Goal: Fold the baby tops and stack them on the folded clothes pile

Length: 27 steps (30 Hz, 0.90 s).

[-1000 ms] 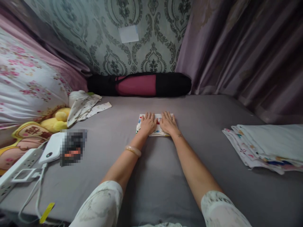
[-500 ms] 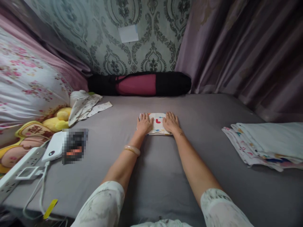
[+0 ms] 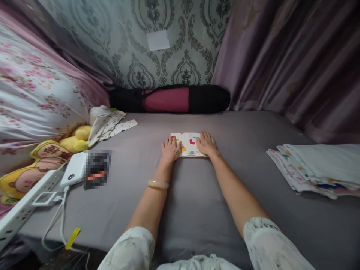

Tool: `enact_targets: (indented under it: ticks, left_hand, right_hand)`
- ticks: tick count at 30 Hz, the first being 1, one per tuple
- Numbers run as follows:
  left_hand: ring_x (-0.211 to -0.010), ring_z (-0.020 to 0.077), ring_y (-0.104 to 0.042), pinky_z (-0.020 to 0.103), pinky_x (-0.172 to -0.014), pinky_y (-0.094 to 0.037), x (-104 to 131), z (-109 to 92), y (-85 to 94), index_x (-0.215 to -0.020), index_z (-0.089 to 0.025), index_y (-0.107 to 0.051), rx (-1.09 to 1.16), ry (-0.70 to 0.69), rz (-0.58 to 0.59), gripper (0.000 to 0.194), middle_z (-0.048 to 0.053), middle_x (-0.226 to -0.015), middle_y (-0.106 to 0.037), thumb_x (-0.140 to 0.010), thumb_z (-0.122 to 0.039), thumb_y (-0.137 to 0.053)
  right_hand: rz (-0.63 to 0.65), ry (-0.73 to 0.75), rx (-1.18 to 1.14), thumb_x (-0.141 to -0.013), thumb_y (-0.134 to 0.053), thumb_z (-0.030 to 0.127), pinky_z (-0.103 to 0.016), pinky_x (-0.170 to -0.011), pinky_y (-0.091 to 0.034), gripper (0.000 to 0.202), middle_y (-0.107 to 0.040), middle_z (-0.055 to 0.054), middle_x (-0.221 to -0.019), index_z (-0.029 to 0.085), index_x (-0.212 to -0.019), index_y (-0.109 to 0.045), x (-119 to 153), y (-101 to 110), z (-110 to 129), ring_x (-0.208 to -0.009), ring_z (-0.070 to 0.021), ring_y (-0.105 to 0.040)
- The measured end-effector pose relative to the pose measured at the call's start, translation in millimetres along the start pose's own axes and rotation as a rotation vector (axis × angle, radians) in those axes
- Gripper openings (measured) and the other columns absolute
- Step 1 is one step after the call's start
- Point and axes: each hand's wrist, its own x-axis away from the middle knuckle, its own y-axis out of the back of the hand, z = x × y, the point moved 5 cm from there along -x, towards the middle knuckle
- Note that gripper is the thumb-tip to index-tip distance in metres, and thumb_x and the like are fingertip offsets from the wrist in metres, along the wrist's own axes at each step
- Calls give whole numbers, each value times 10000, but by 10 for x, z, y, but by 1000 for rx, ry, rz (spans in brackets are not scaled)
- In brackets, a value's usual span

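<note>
A small folded white cloth point(image 3: 189, 144) with red, yellow and blue prints lies flat on the grey bed sheet point(image 3: 194, 202), straight ahead of me. My left hand point(image 3: 170, 149) rests at its left end, fingers stretched out and partly over the edge. On the opposite end my right hand point(image 3: 207, 143) lies flat, palm down, covering the right edge. Neither hand grips the cloth. A pale bangle point(image 3: 158, 184) circles my left wrist.
At right lies a stack of folded cloths point(image 3: 317, 165). A black and pink long bag point(image 3: 168, 99) runs along the wall. Left are a power strip point(image 3: 28, 202), a white power bank point(image 3: 73, 170), a blurred-out object point(image 3: 97, 168), plush toys point(image 3: 74, 141) and a crumpled cloth point(image 3: 108, 127).
My left hand has slid outward to the cloth's left end, baring more yellow print. My right hand stays on the right end. The whole view has shifted slightly.
</note>
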Motion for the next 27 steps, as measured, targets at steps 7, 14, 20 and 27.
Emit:
enact_targets:
  ticks: [7,14,20,27]
  left_hand:
    - [-1423,277,-276,522,-1149,-209,-6,67,69,-1375,-188,-442,72,17,-82,475,128,-1510,-376,-961,-359,-283]
    - [-1405,291,-303,536,-1142,-208,-5,96,96,-1254,-206,-539,69,9,-88,379,127,-1438,-462,-951,-341,-357]
    - [-1345,248,-409,470,-1125,-285,-108,209,165,-1280,-192,-532,288,123,-142,395,107,-1361,-555,-967,-296,-315]
    - [-1247,191,-527,281,-1055,-392,-130,401,308,-1298,-93,-537,540,241,-274,442,131,-1320,-592,-955,-227,-293]
  right_hand:
    - [-11,137,38,-991,-178,389,-485,-1160,-118,572,-258,-114,-1568,157,-1501,-292,49,44,358,-1449,-259,-176]
    - [14,130,61,-988,-189,373,-515,-1149,-130,559,-298,-124,-1551,156,-1487,-320,43,-74,393,-1438,-281,-201]
    - [-33,191,53,-986,-208,366,-496,-1155,-118,557,-242,-124,-1572,139,-1482,-323,76,-39,637,-1449,-259,-165]
    - [12,181,69,-972,-244,348,-499,-1149,-134,565,-269,-137,-1560,101,-1469,-346,76,-92,717,-1434,-268,-207]
